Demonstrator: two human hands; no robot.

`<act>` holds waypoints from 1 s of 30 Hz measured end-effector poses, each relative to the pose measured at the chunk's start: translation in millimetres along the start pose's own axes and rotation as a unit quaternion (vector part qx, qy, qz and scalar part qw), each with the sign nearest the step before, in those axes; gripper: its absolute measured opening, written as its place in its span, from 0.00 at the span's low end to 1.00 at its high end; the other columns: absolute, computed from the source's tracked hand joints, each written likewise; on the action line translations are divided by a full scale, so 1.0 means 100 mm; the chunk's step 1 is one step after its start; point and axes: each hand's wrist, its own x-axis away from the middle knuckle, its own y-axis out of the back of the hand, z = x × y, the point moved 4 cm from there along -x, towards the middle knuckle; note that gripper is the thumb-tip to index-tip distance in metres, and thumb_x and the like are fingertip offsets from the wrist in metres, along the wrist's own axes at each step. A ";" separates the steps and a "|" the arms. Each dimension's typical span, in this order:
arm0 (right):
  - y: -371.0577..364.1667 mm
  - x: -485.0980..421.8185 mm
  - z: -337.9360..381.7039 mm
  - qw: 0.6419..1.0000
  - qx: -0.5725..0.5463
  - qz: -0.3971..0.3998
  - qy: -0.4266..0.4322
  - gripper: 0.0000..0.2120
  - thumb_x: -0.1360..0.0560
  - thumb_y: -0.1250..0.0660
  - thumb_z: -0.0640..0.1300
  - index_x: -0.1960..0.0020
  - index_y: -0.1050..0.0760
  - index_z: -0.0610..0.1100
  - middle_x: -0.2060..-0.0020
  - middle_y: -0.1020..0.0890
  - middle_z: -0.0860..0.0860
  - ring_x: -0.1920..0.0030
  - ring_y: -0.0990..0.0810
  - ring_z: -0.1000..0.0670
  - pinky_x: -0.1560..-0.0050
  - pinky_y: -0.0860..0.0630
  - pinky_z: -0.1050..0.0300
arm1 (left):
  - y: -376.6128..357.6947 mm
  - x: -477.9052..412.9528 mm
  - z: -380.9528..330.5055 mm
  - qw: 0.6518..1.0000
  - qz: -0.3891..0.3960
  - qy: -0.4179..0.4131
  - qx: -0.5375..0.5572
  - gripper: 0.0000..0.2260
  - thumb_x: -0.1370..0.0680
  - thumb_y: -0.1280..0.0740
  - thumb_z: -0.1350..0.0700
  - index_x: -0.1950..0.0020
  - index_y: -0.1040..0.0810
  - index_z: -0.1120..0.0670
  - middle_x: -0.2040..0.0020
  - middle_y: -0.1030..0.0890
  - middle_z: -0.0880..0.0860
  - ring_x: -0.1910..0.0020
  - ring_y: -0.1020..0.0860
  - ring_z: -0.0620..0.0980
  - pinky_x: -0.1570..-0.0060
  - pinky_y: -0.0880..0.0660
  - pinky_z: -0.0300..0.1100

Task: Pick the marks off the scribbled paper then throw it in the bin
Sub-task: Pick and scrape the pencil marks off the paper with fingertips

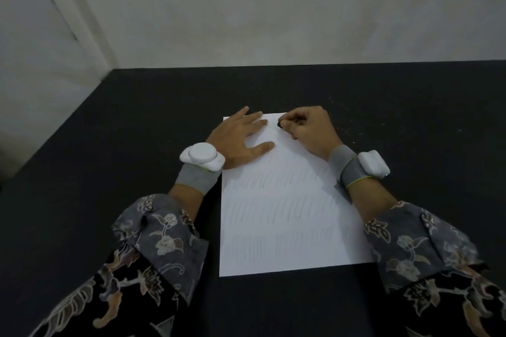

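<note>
A white sheet of paper (282,216) lies on the black table (109,145), covered with faint rows of pencil scribble. My left hand (241,137) rests flat on the sheet's far left corner, fingers straight and spread. My right hand (306,128) hovers over the far right part of the sheet and pinches a small dark eraser (280,125) between thumb and fingers, its tip touching the paper near the top edge. No bin is in view.
Pale walls rise behind and to the left of the table. Small eraser crumbs (356,128) speckle the black surface to the right of the sheet. Both wrists carry grey bands with white devices.
</note>
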 end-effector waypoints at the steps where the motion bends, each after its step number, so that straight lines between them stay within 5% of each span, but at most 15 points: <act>1: -0.01 0.01 0.00 1.000 0.016 -0.002 0.011 0.05 0.25 0.32 0.36 0.51 0.18 0.41 0.58 0.18 0.51 0.62 0.21 0.57 0.58 0.24 0.70 | 0.00 0.02 -0.01 1.000 -0.006 0.002 0.011 0.34 0.25 0.40 0.32 0.23 0.39 0.47 0.22 0.43 0.44 0.22 0.52 0.45 0.26 0.50 0.48; 4: -0.01 0.03 0.02 0.998 0.052 -0.005 0.041 0.06 0.25 0.32 0.37 0.50 0.18 0.41 0.59 0.19 0.52 0.58 0.21 0.56 0.56 0.26 0.73 | 0.00 0.07 -0.10 0.999 0.033 -0.011 0.016 0.42 0.32 0.41 0.27 0.23 0.41 0.46 0.22 0.44 0.42 0.23 0.52 0.43 0.26 0.50 0.48; 9: 0.02 0.06 0.04 0.991 0.111 -0.002 0.079 0.05 0.25 0.32 0.37 0.51 0.18 0.40 0.58 0.21 0.53 0.61 0.24 0.57 0.60 0.29 0.78 | 0.02 0.09 -0.13 0.998 0.059 0.010 0.024 0.40 0.29 0.36 0.32 0.22 0.44 0.47 0.22 0.46 0.42 0.23 0.51 0.43 0.26 0.51 0.46; 16: -0.04 0.05 0.06 0.989 0.122 -0.001 0.085 0.06 0.25 0.31 0.38 0.50 0.18 0.40 0.58 0.20 0.52 0.60 0.23 0.53 0.56 0.25 0.68 | 0.03 0.11 -0.11 0.999 0.011 0.030 0.031 0.47 0.38 0.39 0.26 0.24 0.37 0.49 0.23 0.41 0.43 0.23 0.48 0.43 0.26 0.48 0.48; 22: -0.01 0.05 0.04 0.991 0.114 0.018 0.070 0.06 0.25 0.32 0.38 0.49 0.18 0.41 0.59 0.20 0.53 0.62 0.24 0.57 0.62 0.30 0.79 | 0.01 0.14 -0.11 0.996 0.048 0.062 0.038 0.47 0.38 0.41 0.26 0.23 0.41 0.47 0.22 0.44 0.43 0.22 0.49 0.46 0.26 0.48 0.54; 27: -0.01 0.08 0.11 0.988 0.126 0.046 0.082 0.06 0.26 0.31 0.37 0.51 0.17 0.41 0.57 0.18 0.51 0.58 0.22 0.55 0.58 0.26 0.73 | -0.03 0.14 -0.15 0.997 0.056 0.062 -0.001 0.41 0.30 0.43 0.28 0.22 0.46 0.46 0.21 0.49 0.42 0.22 0.53 0.48 0.26 0.48 0.54; 30: -0.05 0.08 0.14 0.982 0.154 0.070 0.087 0.06 0.26 0.31 0.37 0.51 0.17 0.41 0.58 0.19 0.51 0.59 0.22 0.56 0.60 0.26 0.73 | -0.04 0.12 -0.14 0.997 0.056 0.060 -0.005 0.45 0.35 0.47 0.25 0.22 0.47 0.45 0.21 0.50 0.42 0.22 0.53 0.49 0.26 0.49 0.54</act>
